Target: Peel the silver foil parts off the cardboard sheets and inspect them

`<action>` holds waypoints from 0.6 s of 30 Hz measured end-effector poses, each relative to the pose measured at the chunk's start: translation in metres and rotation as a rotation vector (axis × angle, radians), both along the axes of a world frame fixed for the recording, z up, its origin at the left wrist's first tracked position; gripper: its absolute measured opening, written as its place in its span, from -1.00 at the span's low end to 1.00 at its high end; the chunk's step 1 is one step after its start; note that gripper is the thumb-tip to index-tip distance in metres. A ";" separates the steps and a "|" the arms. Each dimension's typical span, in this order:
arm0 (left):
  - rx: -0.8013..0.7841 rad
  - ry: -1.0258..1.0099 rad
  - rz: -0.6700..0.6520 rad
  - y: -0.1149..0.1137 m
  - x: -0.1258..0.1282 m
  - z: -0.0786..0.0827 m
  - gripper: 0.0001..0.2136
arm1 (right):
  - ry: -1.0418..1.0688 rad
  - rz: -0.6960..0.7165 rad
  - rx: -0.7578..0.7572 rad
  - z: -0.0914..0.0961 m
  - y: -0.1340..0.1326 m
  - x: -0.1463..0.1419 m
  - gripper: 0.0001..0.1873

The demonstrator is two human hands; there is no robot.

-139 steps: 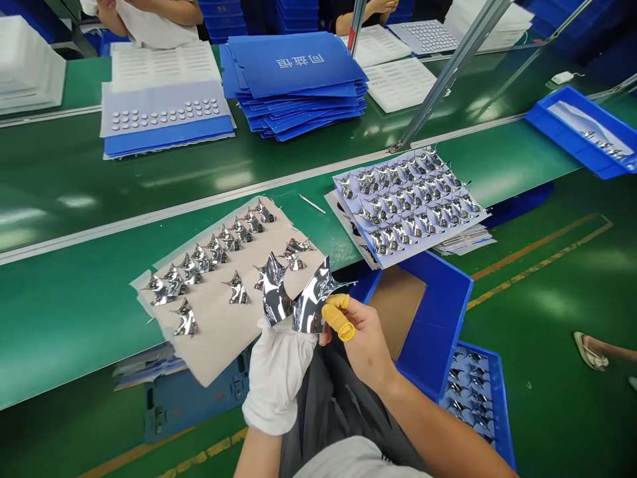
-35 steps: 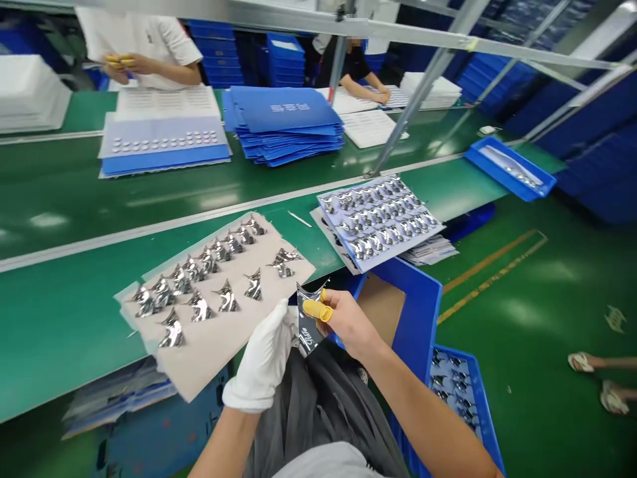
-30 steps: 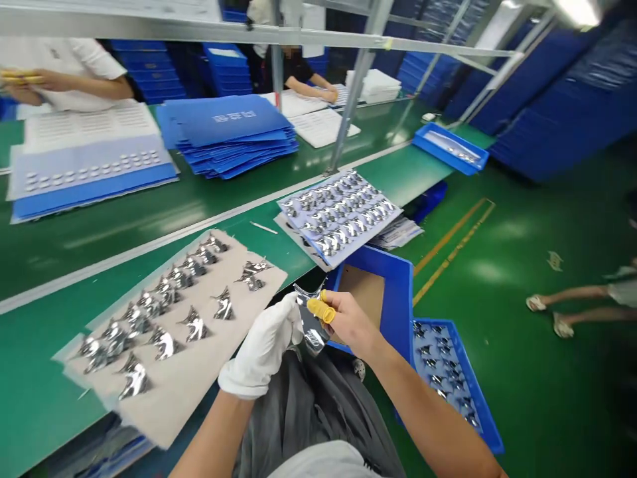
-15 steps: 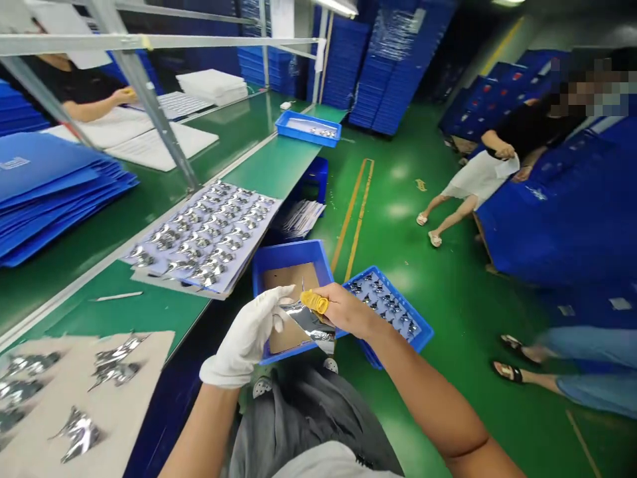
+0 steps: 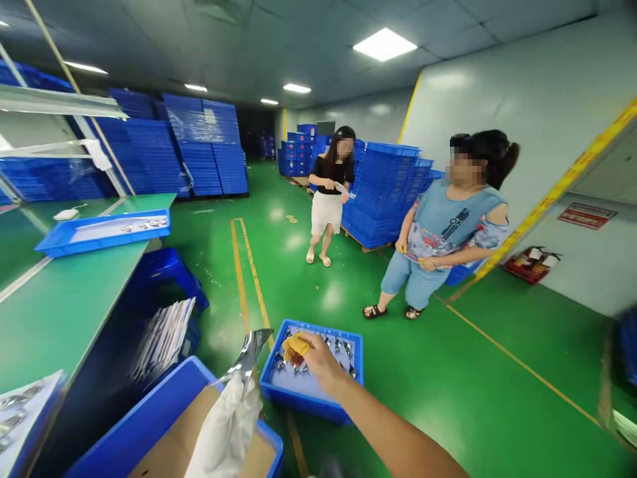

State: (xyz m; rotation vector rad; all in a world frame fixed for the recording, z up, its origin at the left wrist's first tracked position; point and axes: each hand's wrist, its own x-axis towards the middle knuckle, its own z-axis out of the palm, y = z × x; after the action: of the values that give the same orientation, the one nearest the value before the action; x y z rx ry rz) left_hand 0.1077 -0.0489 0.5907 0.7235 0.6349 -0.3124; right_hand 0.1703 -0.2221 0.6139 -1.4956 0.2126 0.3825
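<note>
My left hand (image 5: 226,425), in a white glove, is closed on a shiny, curved metal piece (image 5: 249,355) that sticks up from its fingers. It hovers over a blue bin (image 5: 149,415) lined with brown cardboard (image 5: 184,445). My right hand (image 5: 311,355), with yellow finger cots, reaches down into a blue tray (image 5: 308,401) on the floor. Several small shiny parts lie in that tray. The right fingertips are bunched together among the parts, and what they pinch is hidden.
The green workbench (image 5: 60,299) runs along the left with a shallow blue tray (image 5: 99,232) on it. A stack of sheets (image 5: 164,335) and a blue stool (image 5: 164,269) sit beside it. Two people (image 5: 328,192) (image 5: 442,232) stand on the green floor before stacked blue crates (image 5: 383,192).
The view has swung right, from the bench to the floor. My right hand let go of the shiny piece and dropped to the floor tray. My left hand still holds the piece.
</note>
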 end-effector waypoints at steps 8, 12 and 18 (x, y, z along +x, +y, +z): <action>-0.307 -0.183 0.014 -0.060 0.010 0.016 -0.70 | -0.181 -0.203 0.029 0.036 0.010 -0.051 -0.67; -0.337 -0.167 0.058 -0.056 -0.001 0.015 -0.72 | -0.126 -0.212 0.005 0.034 0.026 -0.053 -0.74; -0.335 -0.187 0.121 -0.026 -0.017 0.016 -0.77 | -0.013 -0.117 -0.015 0.033 0.057 -0.058 -0.80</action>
State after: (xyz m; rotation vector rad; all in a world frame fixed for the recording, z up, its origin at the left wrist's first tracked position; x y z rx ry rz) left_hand 0.0911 -0.0752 0.6063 0.3856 0.4321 -0.2290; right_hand 0.1125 -0.1654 0.6466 -1.4924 0.2921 0.2773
